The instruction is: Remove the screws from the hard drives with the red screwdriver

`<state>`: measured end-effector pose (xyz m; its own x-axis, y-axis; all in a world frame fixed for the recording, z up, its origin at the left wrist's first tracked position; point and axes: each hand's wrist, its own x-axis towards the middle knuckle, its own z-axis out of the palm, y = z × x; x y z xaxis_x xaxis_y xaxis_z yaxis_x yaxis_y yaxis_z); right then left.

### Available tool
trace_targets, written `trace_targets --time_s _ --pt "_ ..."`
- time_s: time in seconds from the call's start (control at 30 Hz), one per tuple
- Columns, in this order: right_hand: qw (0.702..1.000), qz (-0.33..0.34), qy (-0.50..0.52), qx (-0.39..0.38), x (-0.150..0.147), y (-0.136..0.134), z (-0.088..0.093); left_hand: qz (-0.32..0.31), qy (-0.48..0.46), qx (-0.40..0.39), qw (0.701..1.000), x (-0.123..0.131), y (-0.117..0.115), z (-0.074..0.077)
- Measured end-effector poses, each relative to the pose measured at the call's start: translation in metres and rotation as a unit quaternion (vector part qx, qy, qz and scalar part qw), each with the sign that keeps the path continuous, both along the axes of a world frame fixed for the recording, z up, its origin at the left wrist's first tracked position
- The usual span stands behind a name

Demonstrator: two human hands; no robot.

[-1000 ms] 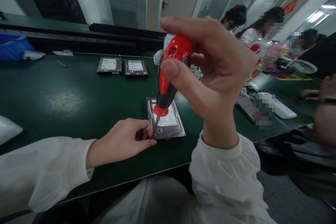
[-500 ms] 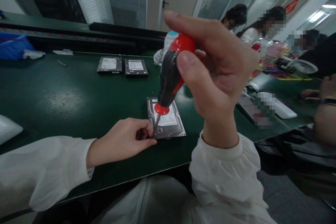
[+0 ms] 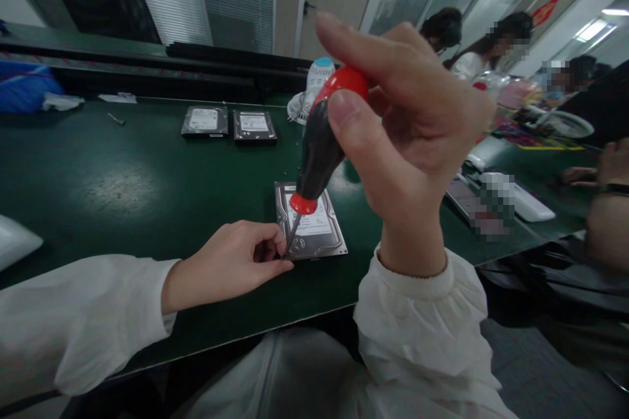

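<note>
A hard drive [image 3: 322, 232] with a white label lies flat on the green table, label side up. My left hand [image 3: 236, 255] pinches its near left corner between thumb and curled fingers, close to the screwdriver's tip. Above the drive, my right hand [image 3: 403, 118] grips a red and black screwdriver [image 3: 317, 150] by its handle, thumb on the side and index finger raised over the red end. The tool tilts, its shaft running down to that same corner. Whatever the tip touches is hidden by my left fingers.
Two more hard drives, a left one [image 3: 204, 121] and a right one [image 3: 254, 126], lie farther back. Behind them stands a white and blue device [image 3: 322, 75]. A small screw-like metal piece [image 3: 116, 119] lies at left. A blue bag [image 3: 27, 86] sits far left; other people are at right.
My right hand has turned slightly, with its thumb and fingers shifted on the screwdriver handle. The hard drive and my left hand stay in place.
</note>
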<state>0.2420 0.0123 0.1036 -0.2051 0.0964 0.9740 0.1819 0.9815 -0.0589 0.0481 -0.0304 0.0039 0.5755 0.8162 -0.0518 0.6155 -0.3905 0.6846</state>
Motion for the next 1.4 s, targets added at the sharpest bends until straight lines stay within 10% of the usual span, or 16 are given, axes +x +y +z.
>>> trace_targets --time_s 0.27,0.5,1.4 --pt "0.993 0.004 0.013 -0.121 -0.0005 -0.0083 -0.0035 -0.002 0.001 -0.003 1.000 -0.0003 -0.0005 0.0021" --pt "1.000 -0.002 0.014 -0.017 -0.0026 -0.0018 -0.0008 -0.002 0.001 -0.005 1.000 0.0003 -0.0010 0.0027" --pt "1.000 -0.008 0.002 -0.029 -0.0002 -0.0051 -0.0022 -0.005 0.006 -0.001 1.000 0.0002 0.0000 0.0022"
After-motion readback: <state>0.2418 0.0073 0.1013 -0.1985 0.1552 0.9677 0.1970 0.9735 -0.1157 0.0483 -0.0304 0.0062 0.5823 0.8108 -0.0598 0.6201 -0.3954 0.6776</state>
